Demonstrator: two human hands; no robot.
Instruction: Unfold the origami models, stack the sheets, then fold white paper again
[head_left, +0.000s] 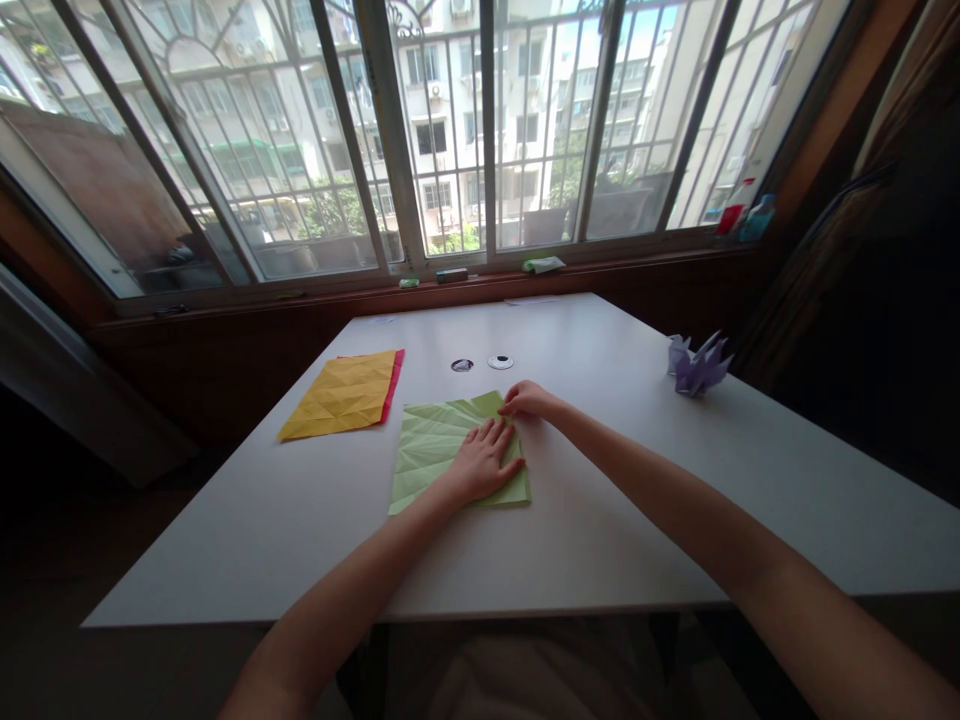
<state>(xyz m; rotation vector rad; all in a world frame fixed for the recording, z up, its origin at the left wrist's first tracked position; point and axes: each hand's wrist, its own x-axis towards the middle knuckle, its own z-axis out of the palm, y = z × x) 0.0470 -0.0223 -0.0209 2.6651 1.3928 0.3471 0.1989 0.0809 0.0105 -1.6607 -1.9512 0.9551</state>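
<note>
Your left hand [480,462] lies flat, fingers spread, on the creased pale-green paper sheet [435,445] at mid-desk [600,520]; your right hand [527,400], nearer the far right corner, pinches that corner, the sheet's long axis running away from you.

A light green sheet of origami paper [439,450] lies flat on the white table, near the middle and towards the near edge. It is roughly rectangular, its long sides running from near to far, and it is covered with a fine grid of diagonal creases that catch the window light. Its far right corner is folded or lifted slightly where fingertips press it; the near right part is hidden under a flat palm.
</note>
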